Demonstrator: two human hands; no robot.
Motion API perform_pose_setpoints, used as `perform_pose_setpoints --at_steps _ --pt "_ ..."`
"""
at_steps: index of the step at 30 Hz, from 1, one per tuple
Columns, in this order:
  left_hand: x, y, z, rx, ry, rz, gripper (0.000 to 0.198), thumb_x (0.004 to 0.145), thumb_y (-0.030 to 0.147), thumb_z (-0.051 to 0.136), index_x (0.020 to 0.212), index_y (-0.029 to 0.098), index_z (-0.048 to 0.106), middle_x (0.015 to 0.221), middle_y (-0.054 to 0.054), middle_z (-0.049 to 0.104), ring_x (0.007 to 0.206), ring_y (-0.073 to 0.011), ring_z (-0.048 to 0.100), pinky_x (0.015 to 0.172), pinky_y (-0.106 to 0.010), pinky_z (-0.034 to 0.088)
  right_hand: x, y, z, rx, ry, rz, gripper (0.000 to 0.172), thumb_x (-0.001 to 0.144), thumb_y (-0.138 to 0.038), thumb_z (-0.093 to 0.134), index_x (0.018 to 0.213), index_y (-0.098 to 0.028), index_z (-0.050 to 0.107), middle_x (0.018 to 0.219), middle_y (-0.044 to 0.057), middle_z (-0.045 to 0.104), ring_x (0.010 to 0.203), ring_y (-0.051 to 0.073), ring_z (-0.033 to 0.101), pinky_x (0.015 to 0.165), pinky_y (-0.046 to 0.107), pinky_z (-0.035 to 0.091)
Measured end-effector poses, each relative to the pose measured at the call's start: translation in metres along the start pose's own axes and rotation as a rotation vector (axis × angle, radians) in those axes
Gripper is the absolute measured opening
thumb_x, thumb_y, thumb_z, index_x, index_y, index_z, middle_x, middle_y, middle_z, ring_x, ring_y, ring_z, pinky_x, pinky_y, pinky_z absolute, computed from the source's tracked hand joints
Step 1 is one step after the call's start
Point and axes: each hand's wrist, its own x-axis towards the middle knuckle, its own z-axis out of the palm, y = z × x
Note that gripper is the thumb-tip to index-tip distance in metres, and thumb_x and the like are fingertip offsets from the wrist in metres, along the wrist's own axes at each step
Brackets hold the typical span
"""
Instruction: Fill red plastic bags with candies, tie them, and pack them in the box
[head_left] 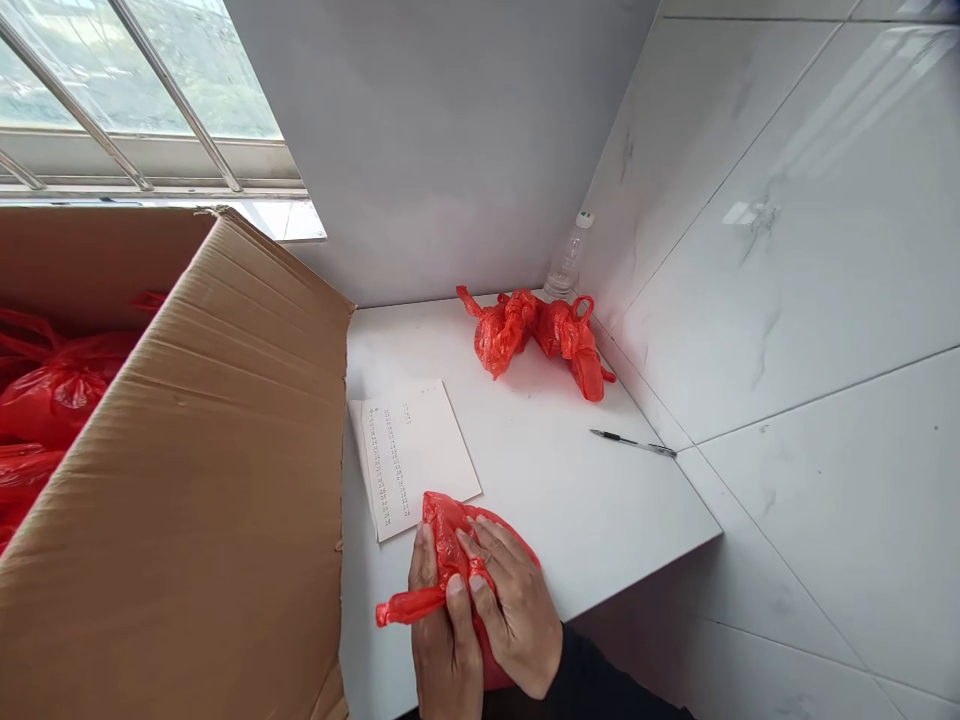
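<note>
Crumpled red plastic bag (448, 543), largely hidden, sits between left hand (444, 640) and right hand (519, 612), fingers clamped on it.

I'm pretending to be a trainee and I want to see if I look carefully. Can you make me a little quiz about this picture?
1. True or false: the pen lies on top of the paper.

2. Which thing do the left hand and right hand hold?
A) the pen
B) a red bag
C) a cardboard box

3. Fill the gap: in the corner, behind the red bags at the back of the table, is a clear ____.

Key:
1. False. It lies on the table near the tiled wall, apart from the paper.
2. B
3. Bottle
</note>
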Motion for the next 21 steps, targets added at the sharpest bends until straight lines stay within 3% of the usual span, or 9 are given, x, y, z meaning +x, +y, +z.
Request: perform_pose_setpoints --at_steps 7,11,21 --pt "0.0 0.011 -0.005 -0.048 -0.013 0.091 0.051 0.105 0.03 0.042 0.155 0.035 0.036 0.167 -0.002 0.03 0.154 -0.0243 0.022 0.126 -0.048 0.022 0.0 0.002 -0.008 -0.034 -0.019 -0.094 0.051 0.105 -0.03 0.041 0.156 -0.027 0.036 0.157 0.004 0.045 0.147 0.026 0.039 0.119 0.054 0.041" --pt "0.0 0.012 0.003 -0.107 0.026 0.027 0.048 0.104 0.031 0.042 0.152 0.031 0.043 0.162 -0.005 0.038 0.153 -0.0251 0.027 0.124 -0.047 0.029 -0.002 0.007 -0.003 -0.066 -0.011 -0.123 0.056 0.105 -0.03 0.041 0.159 -0.027 0.029 0.158 0.006 0.045 0.147 0.028 0.04 0.117 0.056 0.043" --pt "0.003 0.012 0.01 -0.09 0.03 0.058 0.048 0.105 0.029 0.04 0.153 0.031 0.041 0.164 -0.004 0.035 0.153 -0.0251 0.027 0.124 -0.048 0.029 0.0 0.008 0.004 -0.053 0.06 -0.126 0.053 0.106 -0.031 0.037 0.158 -0.025 0.032 0.153 0.008 0.051 0.144 0.028 0.045 0.114 0.051 0.048"
